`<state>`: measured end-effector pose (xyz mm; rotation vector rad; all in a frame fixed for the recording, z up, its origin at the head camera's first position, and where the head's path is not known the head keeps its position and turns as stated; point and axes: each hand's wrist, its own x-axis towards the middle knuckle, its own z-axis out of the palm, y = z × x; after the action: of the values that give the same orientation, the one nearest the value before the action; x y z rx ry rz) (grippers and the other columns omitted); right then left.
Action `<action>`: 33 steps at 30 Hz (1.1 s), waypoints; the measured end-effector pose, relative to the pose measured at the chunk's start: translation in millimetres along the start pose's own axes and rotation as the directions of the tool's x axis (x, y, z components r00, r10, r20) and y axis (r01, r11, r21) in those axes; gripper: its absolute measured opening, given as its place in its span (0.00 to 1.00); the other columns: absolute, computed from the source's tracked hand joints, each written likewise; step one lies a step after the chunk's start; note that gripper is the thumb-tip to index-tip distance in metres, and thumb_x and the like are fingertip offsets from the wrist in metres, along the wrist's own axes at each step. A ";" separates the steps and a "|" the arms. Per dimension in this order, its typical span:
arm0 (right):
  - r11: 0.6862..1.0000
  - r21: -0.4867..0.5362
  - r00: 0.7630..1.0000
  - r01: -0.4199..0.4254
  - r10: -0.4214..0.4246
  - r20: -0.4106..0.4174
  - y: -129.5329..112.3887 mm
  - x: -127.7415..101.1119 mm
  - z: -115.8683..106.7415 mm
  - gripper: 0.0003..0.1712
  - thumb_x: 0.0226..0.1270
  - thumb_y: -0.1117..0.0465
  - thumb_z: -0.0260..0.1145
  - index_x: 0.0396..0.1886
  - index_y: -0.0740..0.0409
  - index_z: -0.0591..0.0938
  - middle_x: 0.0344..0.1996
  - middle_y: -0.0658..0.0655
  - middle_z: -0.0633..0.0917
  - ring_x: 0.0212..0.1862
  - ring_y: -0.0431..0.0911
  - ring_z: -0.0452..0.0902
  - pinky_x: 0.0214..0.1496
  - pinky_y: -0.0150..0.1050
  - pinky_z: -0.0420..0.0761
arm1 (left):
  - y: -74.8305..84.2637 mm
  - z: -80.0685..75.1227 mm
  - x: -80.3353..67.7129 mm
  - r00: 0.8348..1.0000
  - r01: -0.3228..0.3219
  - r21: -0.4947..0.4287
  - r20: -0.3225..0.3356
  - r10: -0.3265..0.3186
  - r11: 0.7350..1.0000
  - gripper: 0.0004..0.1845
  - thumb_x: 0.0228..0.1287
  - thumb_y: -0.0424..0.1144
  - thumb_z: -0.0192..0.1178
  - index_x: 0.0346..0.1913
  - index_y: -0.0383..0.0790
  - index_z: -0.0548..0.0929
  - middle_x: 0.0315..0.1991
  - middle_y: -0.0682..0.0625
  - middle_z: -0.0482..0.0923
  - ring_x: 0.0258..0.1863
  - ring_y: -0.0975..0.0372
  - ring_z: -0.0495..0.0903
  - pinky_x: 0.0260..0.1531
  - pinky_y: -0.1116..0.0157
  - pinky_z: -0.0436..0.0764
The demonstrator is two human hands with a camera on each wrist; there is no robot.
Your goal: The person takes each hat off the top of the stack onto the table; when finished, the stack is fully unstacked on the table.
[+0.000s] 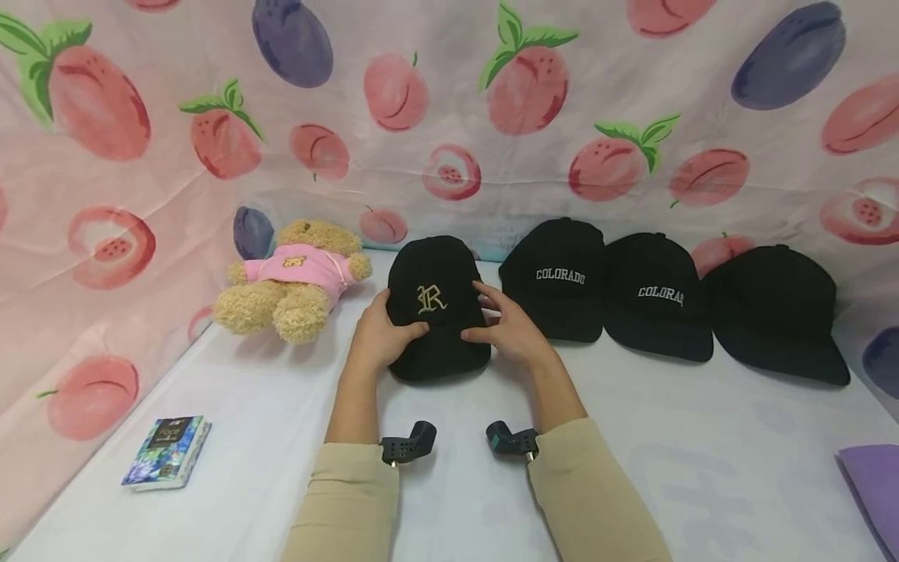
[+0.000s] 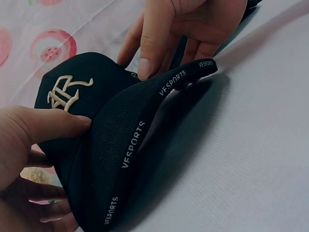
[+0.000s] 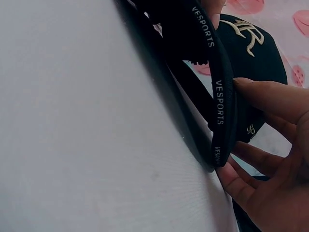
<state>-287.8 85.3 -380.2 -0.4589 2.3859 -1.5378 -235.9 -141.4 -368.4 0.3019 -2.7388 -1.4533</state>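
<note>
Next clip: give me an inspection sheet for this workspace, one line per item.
Surface: white table.
Job's things: black R cap, brim toward the person, VESPORTS on its edge.
Clutter: three black caps, teddy bear, small book, purple item.
Grippers: left hand and right hand each pinch the brim.
Cables: nothing seen.
Surroundings: fruit-print cloth.
</note>
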 end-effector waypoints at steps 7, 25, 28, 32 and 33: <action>1.000 0.011 1.000 -0.004 0.004 0.003 -1.2 -1.9 -0.8 0.52 0.63 0.61 0.75 0.83 0.42 0.60 0.79 0.63 0.65 0.77 0.65 0.64 0.77 0.63 0.64 | 3.8 -2.2 -3.2 1.000 0.014 0.005 -0.001 -0.014 1.000 0.50 0.63 0.47 0.71 0.81 0.36 0.56 0.78 0.36 0.62 0.78 0.44 0.63 0.77 0.45 0.62; 1.000 0.026 0.999 0.001 0.000 -0.034 -14.5 -10.4 -5.1 0.53 0.62 0.62 0.76 0.83 0.39 0.59 0.78 0.62 0.66 0.70 0.61 0.73 0.71 0.59 0.74 | 17.9 -7.8 -8.0 0.998 -0.050 0.006 -0.041 0.050 0.999 0.49 0.64 0.46 0.69 0.82 0.36 0.55 0.80 0.38 0.59 0.79 0.45 0.61 0.78 0.45 0.60; 1.000 0.012 0.999 -0.002 0.002 -0.049 -15.8 -12.0 -7.5 0.53 0.63 0.63 0.75 0.83 0.41 0.58 0.78 0.63 0.65 0.70 0.61 0.73 0.71 0.58 0.74 | 21.6 -7.2 -5.7 0.997 -0.075 0.009 -0.033 0.075 0.997 0.50 0.64 0.46 0.70 0.82 0.36 0.55 0.79 0.37 0.61 0.78 0.45 0.62 0.77 0.46 0.61; 1.000 -0.001 0.998 -0.009 0.009 -0.062 -17.0 -13.4 -9.6 0.54 0.64 0.62 0.75 0.84 0.44 0.56 0.78 0.64 0.64 0.70 0.61 0.73 0.70 0.57 0.76 | 27.5 -7.4 -1.2 0.995 -0.099 0.024 -0.019 0.099 0.995 0.50 0.63 0.45 0.70 0.82 0.36 0.55 0.79 0.37 0.62 0.77 0.45 0.63 0.77 0.46 0.62; 1.000 -0.006 0.998 -0.010 0.009 -0.070 -17.4 -13.6 -9.9 0.54 0.64 0.62 0.75 0.84 0.44 0.56 0.78 0.64 0.64 0.69 0.61 0.73 0.69 0.57 0.76 | 28.9 -7.6 0.3 0.994 -0.105 0.029 -0.015 0.105 0.994 0.50 0.63 0.44 0.70 0.82 0.36 0.54 0.79 0.37 0.61 0.78 0.45 0.63 0.77 0.46 0.62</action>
<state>-277.1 92.3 -359.6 -0.4008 2.4420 -1.5670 -239.9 -131.9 -340.3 0.1665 -2.7189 -1.3822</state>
